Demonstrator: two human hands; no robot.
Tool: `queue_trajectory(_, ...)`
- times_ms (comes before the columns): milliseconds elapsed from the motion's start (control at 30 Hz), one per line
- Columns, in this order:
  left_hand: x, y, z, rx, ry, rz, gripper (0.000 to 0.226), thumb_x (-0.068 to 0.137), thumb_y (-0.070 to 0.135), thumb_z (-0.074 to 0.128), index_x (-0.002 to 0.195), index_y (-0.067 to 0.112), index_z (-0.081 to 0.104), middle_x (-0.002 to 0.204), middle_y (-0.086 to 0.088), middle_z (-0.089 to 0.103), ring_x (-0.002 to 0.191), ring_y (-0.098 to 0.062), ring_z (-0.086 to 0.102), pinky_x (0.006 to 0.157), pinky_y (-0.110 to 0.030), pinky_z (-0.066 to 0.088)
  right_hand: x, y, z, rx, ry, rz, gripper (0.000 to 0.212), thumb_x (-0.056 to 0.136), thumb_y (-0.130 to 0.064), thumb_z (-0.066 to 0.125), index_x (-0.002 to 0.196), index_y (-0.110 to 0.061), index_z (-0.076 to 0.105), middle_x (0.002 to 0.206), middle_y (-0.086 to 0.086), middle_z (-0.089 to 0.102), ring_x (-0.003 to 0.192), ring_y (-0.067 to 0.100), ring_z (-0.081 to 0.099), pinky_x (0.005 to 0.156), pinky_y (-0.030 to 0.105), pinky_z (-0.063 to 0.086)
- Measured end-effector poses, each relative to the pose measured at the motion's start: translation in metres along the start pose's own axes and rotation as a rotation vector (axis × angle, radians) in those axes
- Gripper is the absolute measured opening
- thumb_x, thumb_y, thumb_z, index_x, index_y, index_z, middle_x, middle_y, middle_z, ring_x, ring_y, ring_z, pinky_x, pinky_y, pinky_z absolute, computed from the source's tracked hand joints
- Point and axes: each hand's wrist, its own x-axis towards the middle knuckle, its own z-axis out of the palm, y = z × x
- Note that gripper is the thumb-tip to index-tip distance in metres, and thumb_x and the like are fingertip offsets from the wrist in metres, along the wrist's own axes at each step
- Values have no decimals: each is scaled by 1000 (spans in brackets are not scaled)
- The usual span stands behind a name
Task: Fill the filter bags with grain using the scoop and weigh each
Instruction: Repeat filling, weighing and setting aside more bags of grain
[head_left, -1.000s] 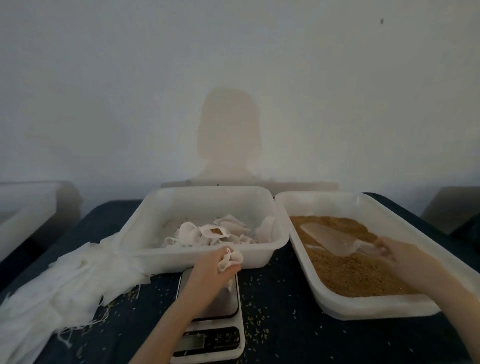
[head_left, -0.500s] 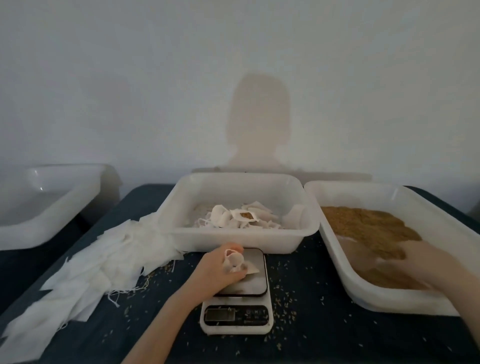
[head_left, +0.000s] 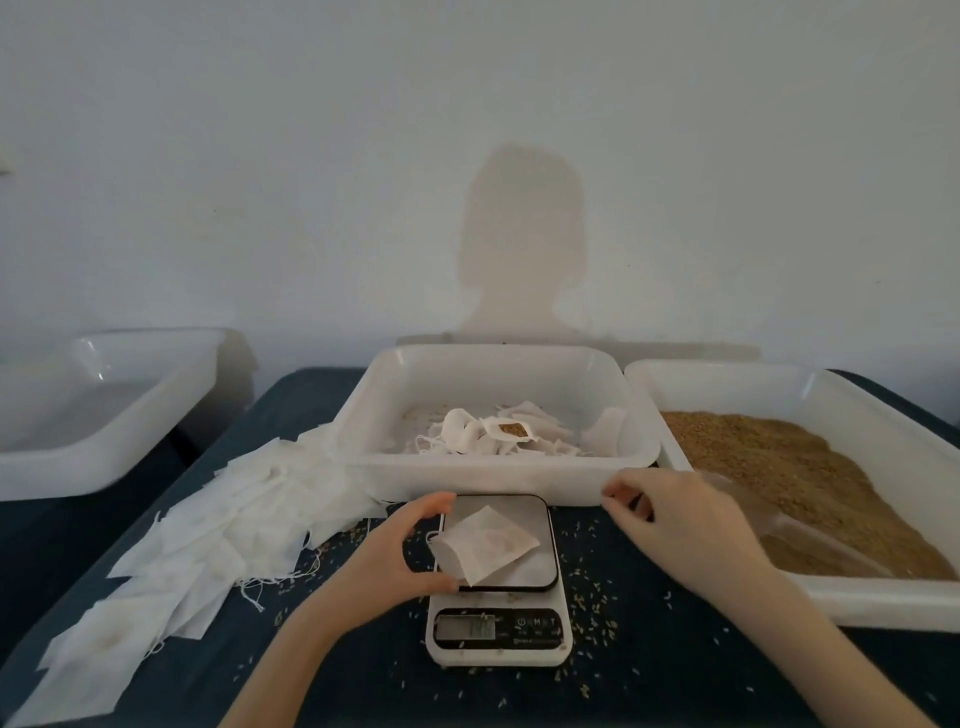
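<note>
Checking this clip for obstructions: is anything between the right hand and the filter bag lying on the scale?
Nothing visible. The right hand hovers just right of the scale, and only bare platform lies between it and the filter bag. The left hand touches the bag from the opposite side.

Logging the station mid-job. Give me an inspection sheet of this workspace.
Surface: dark table, loose grains scattered over it.
Job's things: filter bag lying on the scale; scoop lying in the grain tray; middle tray holding bags.
Clutter: pile of empty bags at left.
Hands: left hand touching the bag's edge; right hand holding nothing, fingers loosely curled.
Cables: nothing seen.
Surroundings: plain wall; another tray at far left.
</note>
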Motion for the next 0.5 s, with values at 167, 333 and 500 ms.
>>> queue_trajectory(167,-6,-10,-13,-62,109,-9,56,71,35,77,118,49,48,123,33,50,116,16,41,98,-14,34,9,-41,26,59,-18,-90,16,91,-47,53,98,-37,64,81,-20,60,70,-6,56,65,14,48)
queue_trajectory(333,-7,-12,-14,-75,210,-17,40,80,24,72,111,43,55,112,31,59,109,13,50,95,-16,40,21,-89,58,25,-99,-160,33,85,-62,52,98,-34,62,85,-14,61,76,2,56,70,25,51)
queue_trajectory(500,-10,-9,-13,-68,269,16,32,82,19,70,101,43,59,102,29,63,102,8,56,91,-19,46,28,-111,75,-69,-102,-185,33,84,-57,54,92,-26,64,82,-8,63,76,13,57,64,28,45)
